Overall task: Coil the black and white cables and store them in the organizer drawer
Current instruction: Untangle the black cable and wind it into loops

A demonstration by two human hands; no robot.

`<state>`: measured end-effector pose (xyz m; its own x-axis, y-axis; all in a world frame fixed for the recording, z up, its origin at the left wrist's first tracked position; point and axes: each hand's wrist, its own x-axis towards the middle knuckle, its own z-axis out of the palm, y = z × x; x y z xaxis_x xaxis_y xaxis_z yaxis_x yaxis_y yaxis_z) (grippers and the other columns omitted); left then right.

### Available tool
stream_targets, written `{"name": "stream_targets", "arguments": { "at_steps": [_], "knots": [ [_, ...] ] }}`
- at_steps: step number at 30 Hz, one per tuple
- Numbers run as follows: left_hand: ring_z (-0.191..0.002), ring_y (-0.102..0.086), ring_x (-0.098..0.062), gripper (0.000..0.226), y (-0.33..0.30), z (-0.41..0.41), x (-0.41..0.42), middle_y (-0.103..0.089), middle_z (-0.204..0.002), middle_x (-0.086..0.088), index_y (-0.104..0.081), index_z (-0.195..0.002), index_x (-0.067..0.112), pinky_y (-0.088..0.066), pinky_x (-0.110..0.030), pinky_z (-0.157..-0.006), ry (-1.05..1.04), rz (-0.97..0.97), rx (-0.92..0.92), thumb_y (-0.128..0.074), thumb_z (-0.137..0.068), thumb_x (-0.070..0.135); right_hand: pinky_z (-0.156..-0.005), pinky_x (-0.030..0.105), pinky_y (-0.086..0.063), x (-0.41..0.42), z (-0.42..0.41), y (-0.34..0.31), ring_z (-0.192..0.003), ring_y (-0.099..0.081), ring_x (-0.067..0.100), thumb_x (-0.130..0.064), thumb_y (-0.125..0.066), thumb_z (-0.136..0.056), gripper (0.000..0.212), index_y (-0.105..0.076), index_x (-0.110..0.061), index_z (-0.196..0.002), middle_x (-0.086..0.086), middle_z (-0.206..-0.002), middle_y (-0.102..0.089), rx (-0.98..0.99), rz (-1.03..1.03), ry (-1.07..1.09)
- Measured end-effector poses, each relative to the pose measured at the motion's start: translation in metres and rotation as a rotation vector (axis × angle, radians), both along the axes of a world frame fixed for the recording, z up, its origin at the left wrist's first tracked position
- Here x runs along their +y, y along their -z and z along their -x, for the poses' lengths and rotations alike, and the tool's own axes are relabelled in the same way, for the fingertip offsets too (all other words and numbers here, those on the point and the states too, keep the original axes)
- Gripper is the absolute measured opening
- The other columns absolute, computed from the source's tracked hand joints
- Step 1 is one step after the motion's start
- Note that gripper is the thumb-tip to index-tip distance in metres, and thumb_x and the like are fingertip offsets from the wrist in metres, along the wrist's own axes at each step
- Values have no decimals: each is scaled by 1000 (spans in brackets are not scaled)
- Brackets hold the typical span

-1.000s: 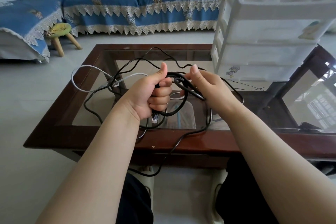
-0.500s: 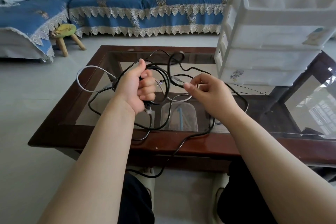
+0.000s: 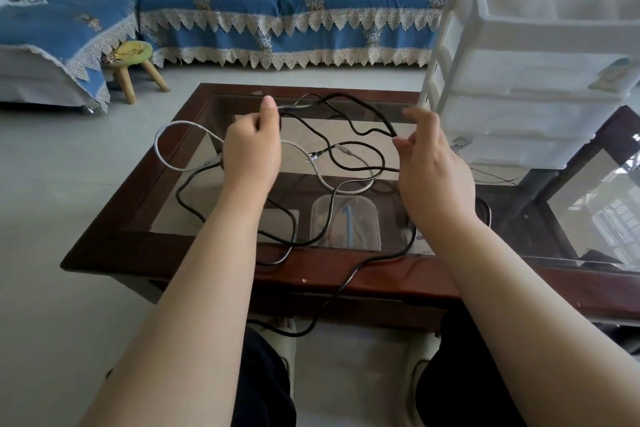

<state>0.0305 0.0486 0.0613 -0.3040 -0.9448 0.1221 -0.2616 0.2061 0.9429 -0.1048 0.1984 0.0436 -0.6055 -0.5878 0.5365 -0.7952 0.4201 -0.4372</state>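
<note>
A long black cable (image 3: 360, 114) lies in loose loops over the glass-topped coffee table (image 3: 166, 218), one end trailing off the front edge toward my lap. A white cable (image 3: 173, 125) loops at the left and tangles with it. My left hand (image 3: 252, 149) is raised over the table and grips the black cable, thumb up. My right hand (image 3: 433, 163) pinches the same cable between thumb and fingertips, so a wavy stretch hangs between both hands. The white plastic organizer with drawers (image 3: 533, 62) stands on the table at the right, all drawers pushed in.
A clear plastic box (image 3: 346, 218) shows through the glass on a shelf below. A small wooden stool (image 3: 133, 59) stands on the floor at the left, in front of a blue sofa (image 3: 294, 17). A thin black wire (image 3: 495, 177) lies near the organizer.
Both hands rose and moved apart. The small coil bunched in my left hand has spread out, and the black cable now stretches in a wide wavy span between the hands.
</note>
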Motion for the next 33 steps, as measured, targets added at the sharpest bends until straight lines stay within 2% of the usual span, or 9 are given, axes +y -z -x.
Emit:
{"name": "stream_targets", "arguments": {
  "at_steps": [3,7,16,19,22,23,26,29,33],
  "knots": [
    [-44,-30,-15,52,-1,4,9,-34,-49,4,-34,-57,19,-28,-31,-51,49,-27,29,-39,-99,48,-51,29,-30,-3,-1,0,-66,-54,31,2,-45,-91,45,-42,-19,-131,5,-124,-56,82,-133,8],
    [-38,-15,-9,49,-9,2,16,-23,-43,8,-28,-57,22,-11,-22,-41,215,-410,320,-38,-102,40,-55,32,-37,-9,-2,4,-79,-60,35,-3,-44,-91,36,-47,-17,-124,6,-117,-53,70,-476,65],
    [-37,-15,-9,47,-10,-3,9,-23,-46,7,-32,-58,20,-12,-23,-38,156,-598,587,-35,-101,39,-55,30,-46,-14,-19,14,-76,-63,27,-18,-44,-97,23,-55,-24,-117,-4,-105,-65,170,-473,-304],
    [-39,-14,-10,47,-10,-1,11,-23,-47,7,-33,-58,20,-11,-24,-40,182,-555,566,-32,-102,35,-46,26,-36,-13,-25,15,-66,-60,23,-19,-48,-97,22,-56,-26,-116,-7,-97,-68,249,-450,-384],
    [-40,-14,-9,48,-8,2,11,-25,-46,8,-33,-60,20,-11,-23,-40,199,-458,453,-29,-104,39,-38,16,-16,-12,-31,14,-41,-39,16,-15,-71,-81,15,-66,-21,-93,-8,-68,-66,369,-359,-440],
    [-41,-14,-9,48,-8,3,12,-25,-46,8,-33,-61,20,-11,-24,-41,209,-432,408,-27,-105,40,-37,15,-17,-12,-33,14,-39,-41,16,-14,-76,-76,16,-67,-20,-87,-9,-62,-63,402,-323,-464],
    [-38,-15,-8,50,-5,8,15,-26,-44,8,-32,-61,19,-11,-24,-42,263,-435,331,-26,-105,43,-40,21,-30,-13,-35,14,-58,-59,18,-17,-66,-83,3,-65,-19,-85,-7,-64,-63,422,-252,-584],
    [-37,-22,-9,53,1,13,18,-29,-45,7,-33,-60,18,-18,-21,-39,368,-479,272,-25,-105,45,-45,25,-33,-14,-32,8,-74,-59,20,-26,-45,-92,23,-64,-17,-87,-6,-72,-64,371,-227,-623],
    [-45,-37,-13,53,6,11,20,-37,-54,3,-36,-60,19,-30,-26,-50,498,-577,229,-28,-103,49,-56,29,-37,-15,-24,5,-83,-56,23,-22,-54,-91,13,-65,-15,-92,-2,-83,-65,258,-204,-652]
  ]
}}
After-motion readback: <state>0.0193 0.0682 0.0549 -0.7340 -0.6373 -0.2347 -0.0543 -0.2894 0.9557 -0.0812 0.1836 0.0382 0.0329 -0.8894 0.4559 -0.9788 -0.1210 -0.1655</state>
